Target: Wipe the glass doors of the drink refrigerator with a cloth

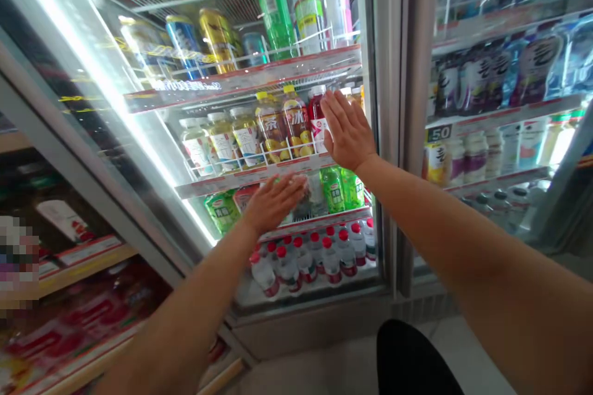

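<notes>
Both my hands press flat against the glass door (152, 74) of a refrigerated drinks cooler. My left hand (273, 202) lies palm-on over the lower shelf edge with its fingers spread, in front of green-labelled bottles (222, 211). My right hand (348, 129) rests higher on the glass, fingers up and apart, next to a row of bottled teas (282, 123). Neither hand grips anything. The door's handle cannot be made out, and bright light glares along the glass at the left.
Small white bottles with red caps (310, 259) fill the cooler's lowest shelf, and cans and tall bottles (273, 3) stand on the top shelf. A second cooler door (500, 86) stands to the right. A goods shelf (74, 265) sits at the lower left, and a black rounded object (412, 364) is by the floor.
</notes>
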The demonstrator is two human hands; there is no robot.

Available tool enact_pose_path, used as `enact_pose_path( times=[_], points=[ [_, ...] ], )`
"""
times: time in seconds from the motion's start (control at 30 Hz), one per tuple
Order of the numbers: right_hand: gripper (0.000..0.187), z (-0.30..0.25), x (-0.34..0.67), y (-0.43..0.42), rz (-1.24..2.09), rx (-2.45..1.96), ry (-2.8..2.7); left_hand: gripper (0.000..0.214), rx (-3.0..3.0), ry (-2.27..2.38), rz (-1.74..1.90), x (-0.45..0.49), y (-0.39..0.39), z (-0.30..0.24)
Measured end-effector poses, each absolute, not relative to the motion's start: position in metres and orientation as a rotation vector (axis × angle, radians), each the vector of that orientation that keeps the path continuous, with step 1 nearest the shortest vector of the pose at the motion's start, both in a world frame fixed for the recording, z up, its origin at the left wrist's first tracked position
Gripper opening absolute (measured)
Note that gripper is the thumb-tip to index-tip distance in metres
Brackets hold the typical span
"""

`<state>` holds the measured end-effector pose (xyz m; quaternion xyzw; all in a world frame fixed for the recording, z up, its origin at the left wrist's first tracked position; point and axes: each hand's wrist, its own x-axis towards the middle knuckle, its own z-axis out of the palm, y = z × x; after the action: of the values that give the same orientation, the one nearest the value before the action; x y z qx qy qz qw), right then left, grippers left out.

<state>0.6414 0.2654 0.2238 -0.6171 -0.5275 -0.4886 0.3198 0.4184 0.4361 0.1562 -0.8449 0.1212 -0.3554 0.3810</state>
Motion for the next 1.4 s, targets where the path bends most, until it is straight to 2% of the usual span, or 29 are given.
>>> enact_pose_path(
  times=[0.17, 0.27, 0.37, 0.5, 0.57, 0.63, 0.83, 0.93, 1.03, 1.27, 1.4],
  points=[
    [0.066, 0.224, 0.64, 0.265, -1.292, -1.635, -1.374, 0.055, -2.187, -0.299, -1.484, 0.426, 0.43, 0.246],
    [0.066, 0.224, 0.64, 0.265, -1.301, -1.624, -1.373, 0.058, -2.162, -0.432, -1.637, 0.44, 0.418, 0.254],
    [0.066, 0.223, 0.64, 0.266, -1.319, -1.607, -1.363, 0.057, -2.191, -0.242, -1.452, 0.451, 0.411, 0.214],
    [0.065, 0.223, 0.641, 0.267, -1.329, -1.614, -1.359, 0.06, -2.199, 0.259, -0.938, 0.444, 0.417, 0.151],
    [0.065, 0.223, 0.641, 0.267, -1.33, -1.624, -1.357, 0.061, -2.194, 0.378, -0.769, 0.429, 0.428, 0.143],
    [0.064, 0.223, 0.64, 0.267, -1.33, -1.635, -1.352, 0.058, -2.226, 0.345, -0.771, 0.408, 0.445, 0.154],
    [0.066, 0.224, 0.639, 0.266, -1.323, -1.636, -1.361, 0.061, -2.12, -0.386, -1.475, 0.367, 0.481, 0.234],
    [0.069, 0.224, 0.64, 0.266, -1.313, -1.639, -1.362, 0.064, -2.065, -0.591, -1.691, 0.381, 0.469, 0.248],
    [0.069, 0.223, 0.641, 0.267, -1.313, -1.637, -1.363, 0.063, -2.195, -0.431, -1.561, 0.411, 0.445, 0.229],
    [0.066, 0.223, 0.641, 0.267, -1.348, -1.592, -1.352, 0.063, -2.23, 0.32, -0.775, 0.438, 0.423, 0.162],
    [0.067, 0.222, 0.642, 0.268, -1.357, -1.599, -1.355, 0.054, -2.254, 0.225, -0.788, 0.4, 0.457, 0.178]
  ],
)
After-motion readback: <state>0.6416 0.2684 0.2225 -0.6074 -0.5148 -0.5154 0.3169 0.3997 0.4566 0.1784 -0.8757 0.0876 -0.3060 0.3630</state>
